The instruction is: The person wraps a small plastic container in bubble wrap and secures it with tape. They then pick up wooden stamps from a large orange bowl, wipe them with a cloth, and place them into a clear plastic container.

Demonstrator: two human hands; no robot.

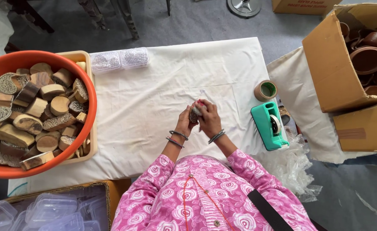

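Both hands (pixel 198 119) closed around one carved block (pixel 193 115) (partly hidden).

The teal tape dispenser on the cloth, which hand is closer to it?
Right. The right hand sits just left of the teal tape dispenser, apart from it; the left hand lies farther off, beyond the right one.

Brown cardboard boxes (pixel 325 72) stand right; clear plastic containers (pixel 47 211) sit lower left.

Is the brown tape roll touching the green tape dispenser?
Apart. The head view shows white cloth between the brown tape roll and the green tape dispenser.
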